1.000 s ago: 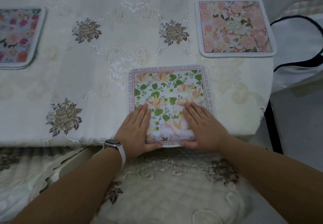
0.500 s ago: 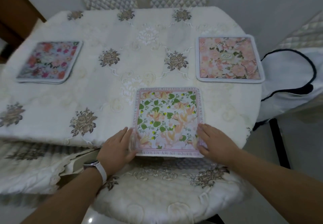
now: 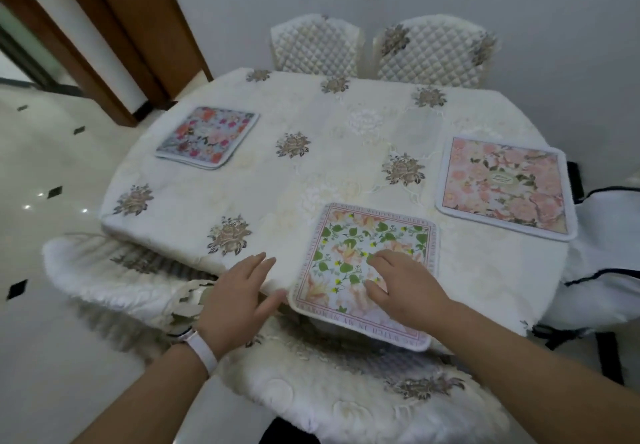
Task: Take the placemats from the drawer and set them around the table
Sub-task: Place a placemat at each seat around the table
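Resting on the green-leaf placemat (image 3: 348, 248), the right hand (image 3: 405, 291) has its fingers loosely bent with the tips on the print. It grasps nothing, and the contact looks meant to nudge or steady the mat, not to lift it. The left hand (image 3: 235, 298) lies released and flat just left of that placemat, its thumb close beside the mat's near left corner. Whether the thumb touches the corner cannot be told. That position would let it square the edge if the mat slid.

The green-leaf placemat sits slightly skewed on the table (image 3: 311, 173), with its near right corner hanging past the rim over a cushioned chair (image 3: 346, 395) directly below it. This is likely why both hands are gathered here: the mat seems to need a small push away from the person before it lies fully on the cloth.

Beyond and to the right of the green-leaf placemat lies a pink placemat (image 3: 505, 184), flat and well apart. Far beyond and to its left lies a blue placemat (image 3: 207, 137). Each appears to mark one seat, so most of the setting looks done.
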Action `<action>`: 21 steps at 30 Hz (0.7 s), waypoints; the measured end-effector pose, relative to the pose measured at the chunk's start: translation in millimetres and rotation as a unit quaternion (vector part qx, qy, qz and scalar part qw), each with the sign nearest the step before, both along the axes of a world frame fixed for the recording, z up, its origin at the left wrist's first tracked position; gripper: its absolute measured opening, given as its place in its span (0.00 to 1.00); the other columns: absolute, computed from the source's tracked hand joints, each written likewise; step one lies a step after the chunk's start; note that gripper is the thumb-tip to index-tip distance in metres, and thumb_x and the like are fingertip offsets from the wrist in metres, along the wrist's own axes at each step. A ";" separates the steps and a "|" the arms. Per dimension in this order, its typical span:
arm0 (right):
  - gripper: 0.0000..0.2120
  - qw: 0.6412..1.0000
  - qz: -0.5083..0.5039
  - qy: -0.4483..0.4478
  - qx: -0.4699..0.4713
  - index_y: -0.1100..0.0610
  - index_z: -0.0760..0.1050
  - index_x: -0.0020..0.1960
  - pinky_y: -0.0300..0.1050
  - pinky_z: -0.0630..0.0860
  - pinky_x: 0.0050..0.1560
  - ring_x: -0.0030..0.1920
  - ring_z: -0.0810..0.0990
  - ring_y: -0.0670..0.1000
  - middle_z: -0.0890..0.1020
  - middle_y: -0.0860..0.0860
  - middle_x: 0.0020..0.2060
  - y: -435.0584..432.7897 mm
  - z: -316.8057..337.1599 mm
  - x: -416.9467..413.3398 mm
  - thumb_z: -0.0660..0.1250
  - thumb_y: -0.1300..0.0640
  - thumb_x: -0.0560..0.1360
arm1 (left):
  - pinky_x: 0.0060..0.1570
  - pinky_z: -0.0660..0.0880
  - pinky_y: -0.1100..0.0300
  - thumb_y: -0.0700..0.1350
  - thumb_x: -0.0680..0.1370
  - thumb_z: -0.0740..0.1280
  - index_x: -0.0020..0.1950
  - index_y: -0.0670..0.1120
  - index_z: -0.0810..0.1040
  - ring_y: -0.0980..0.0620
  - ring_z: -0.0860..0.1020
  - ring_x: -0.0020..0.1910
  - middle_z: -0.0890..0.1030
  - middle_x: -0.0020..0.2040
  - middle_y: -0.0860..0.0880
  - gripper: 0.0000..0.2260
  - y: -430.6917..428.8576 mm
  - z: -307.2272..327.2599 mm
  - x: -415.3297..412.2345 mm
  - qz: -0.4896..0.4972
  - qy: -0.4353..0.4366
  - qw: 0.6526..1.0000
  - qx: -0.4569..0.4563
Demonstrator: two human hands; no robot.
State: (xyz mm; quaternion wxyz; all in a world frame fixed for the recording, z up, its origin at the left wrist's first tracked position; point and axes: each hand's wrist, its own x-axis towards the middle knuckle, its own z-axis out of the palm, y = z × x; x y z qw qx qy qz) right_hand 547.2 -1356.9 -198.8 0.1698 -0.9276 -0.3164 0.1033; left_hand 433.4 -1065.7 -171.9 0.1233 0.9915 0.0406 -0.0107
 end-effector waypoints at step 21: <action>0.19 0.984 0.167 -0.056 -0.015 0.51 0.73 0.66 0.49 0.71 0.58 0.60 0.73 0.53 0.76 0.49 0.62 241.2 60.2 -87.5 0.57 0.45 0.79 | 0.65 0.69 0.48 0.61 0.77 0.58 0.70 0.51 0.75 0.47 0.73 0.68 0.75 0.71 0.49 0.26 150.9 42.4 -143.2 0.124 -0.030 0.992 0.020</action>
